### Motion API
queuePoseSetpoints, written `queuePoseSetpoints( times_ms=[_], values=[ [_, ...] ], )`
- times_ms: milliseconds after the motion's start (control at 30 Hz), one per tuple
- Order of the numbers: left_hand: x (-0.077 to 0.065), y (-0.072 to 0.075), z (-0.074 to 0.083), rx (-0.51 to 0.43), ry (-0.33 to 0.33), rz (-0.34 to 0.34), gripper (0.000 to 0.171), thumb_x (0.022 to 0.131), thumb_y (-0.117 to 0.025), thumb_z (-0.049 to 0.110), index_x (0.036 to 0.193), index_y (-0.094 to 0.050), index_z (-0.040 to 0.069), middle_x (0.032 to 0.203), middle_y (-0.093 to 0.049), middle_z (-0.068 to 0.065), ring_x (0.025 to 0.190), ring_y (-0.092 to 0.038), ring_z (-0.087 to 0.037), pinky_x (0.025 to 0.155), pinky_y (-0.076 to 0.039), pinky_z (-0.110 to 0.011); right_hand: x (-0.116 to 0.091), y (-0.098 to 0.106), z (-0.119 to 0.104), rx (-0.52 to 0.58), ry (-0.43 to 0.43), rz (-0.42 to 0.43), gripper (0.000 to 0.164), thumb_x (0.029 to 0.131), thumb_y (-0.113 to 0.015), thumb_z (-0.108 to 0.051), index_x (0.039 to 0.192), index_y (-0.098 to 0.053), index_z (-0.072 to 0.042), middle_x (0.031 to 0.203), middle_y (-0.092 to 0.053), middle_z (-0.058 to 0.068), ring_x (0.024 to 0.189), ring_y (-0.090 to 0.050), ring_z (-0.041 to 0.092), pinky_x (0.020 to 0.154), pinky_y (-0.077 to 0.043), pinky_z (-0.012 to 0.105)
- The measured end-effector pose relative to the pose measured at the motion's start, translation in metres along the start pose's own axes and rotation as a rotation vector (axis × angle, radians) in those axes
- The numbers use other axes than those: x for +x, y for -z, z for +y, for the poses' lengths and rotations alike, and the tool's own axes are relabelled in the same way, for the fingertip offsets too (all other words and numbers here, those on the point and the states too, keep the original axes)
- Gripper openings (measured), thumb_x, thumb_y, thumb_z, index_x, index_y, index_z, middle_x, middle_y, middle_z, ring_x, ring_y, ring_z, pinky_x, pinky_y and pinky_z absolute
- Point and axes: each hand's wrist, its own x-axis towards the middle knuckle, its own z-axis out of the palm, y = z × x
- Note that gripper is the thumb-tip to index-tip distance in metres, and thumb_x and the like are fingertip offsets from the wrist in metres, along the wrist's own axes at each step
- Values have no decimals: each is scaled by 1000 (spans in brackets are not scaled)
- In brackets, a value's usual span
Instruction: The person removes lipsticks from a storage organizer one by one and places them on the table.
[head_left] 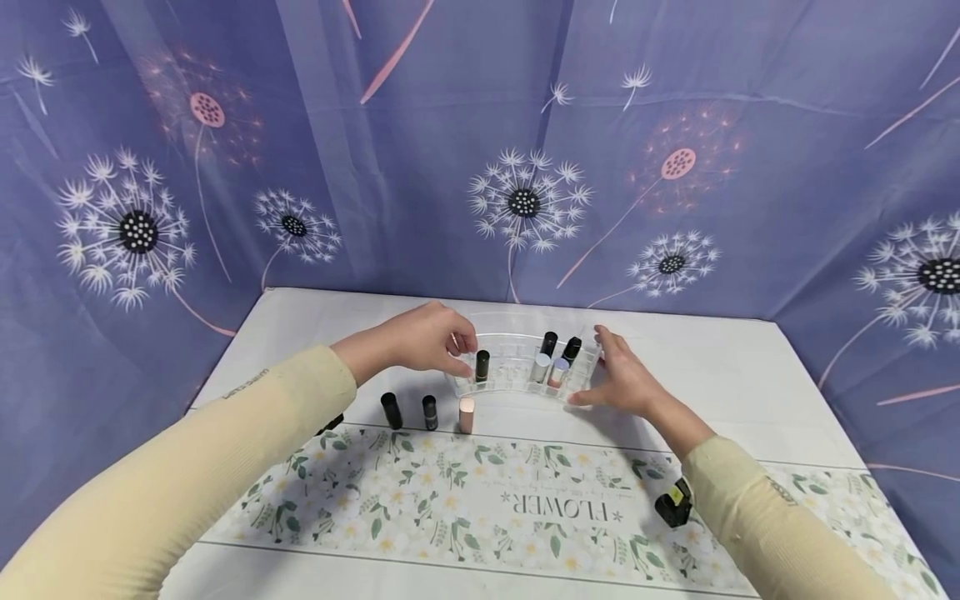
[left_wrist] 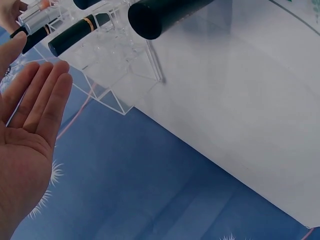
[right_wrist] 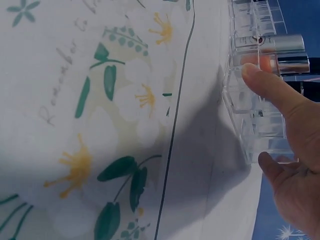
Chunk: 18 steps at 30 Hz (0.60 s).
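A clear, curved lipstick organizer (head_left: 513,367) stands on the table. My right hand (head_left: 628,379) holds its right end, thumb at the front and fingers behind. My left hand (head_left: 435,337) is at the left end, beside a black lipstick tube (head_left: 482,365) in a slot; in the left wrist view its fingers are straight and hold nothing. Toward the right side, slots hold two black tubes (head_left: 549,343), a silver tube (head_left: 540,368) and a silver-capped pinkish tube (head_left: 558,372). Whether my left fingers touch the organizer is unclear.
In front of the organizer stand two black tubes (head_left: 392,411) and a pinkish-gold tube (head_left: 467,415). A dark item (head_left: 332,423) shows partly behind the left sleeve. Beside the right forearm is a black object (head_left: 675,503) with a yellow patch. A dandelion-print curtain (head_left: 420,208) hangs behind.
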Motion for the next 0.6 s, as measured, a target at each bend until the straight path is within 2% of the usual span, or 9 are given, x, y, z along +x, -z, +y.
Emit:
queuePoseSetpoints(
  times_ms=[433, 600],
  values=[
    [7, -1, -6, 26, 10, -6, 26, 90, -88, 19, 109, -80, 4, 109, -79, -9, 96, -76, -16, 87, -61, -27, 2, 2, -2, 8, -17, -2, 137, 73, -102, -30, 166, -8, 7, 162, -27, 39, 131, -56, 57, 118, -40, 63],
    [8, -1, -5, 26, 7, -10, 24, 90, -88, 19, 108, -80, 5, 109, -79, -9, 98, -77, -19, 87, -61, -29, 3, 1, -1, 8, -21, -5, 137, 73, -101, -29, 166, -7, 9, 161, -27, 40, 130, -57, 57, 119, -39, 64]
  ],
)
